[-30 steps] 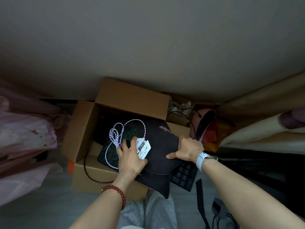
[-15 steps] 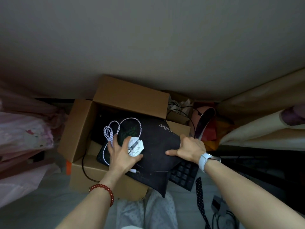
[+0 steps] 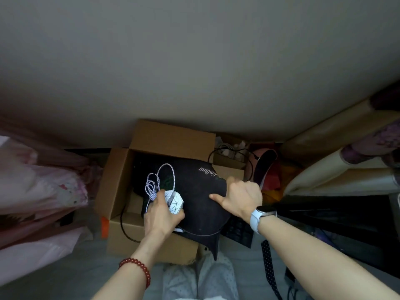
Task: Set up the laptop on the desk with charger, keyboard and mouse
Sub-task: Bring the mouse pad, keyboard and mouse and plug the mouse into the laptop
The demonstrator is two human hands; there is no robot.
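While left hand [image 3: 161, 215] grips it, white mouse [image 3: 175, 202] shows blk line pattern.

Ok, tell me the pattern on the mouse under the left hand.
White with thin black crossing lines, seen in the head view: mouse under left hand.

Floor [image 3: 65, 276]: grey. Open cardboard box [image 3: 121, 182] on it; black keyboard [image 3: 239, 231] just beside box, right.

Two hands [image 3: 161, 215], one mouse [image 3: 175, 202], one mat [image 3: 199, 195], one box [image 3: 173, 144], one keyboard [image 3: 239, 231], one watch [image 3: 259, 216], one bracelet [image 3: 138, 269].
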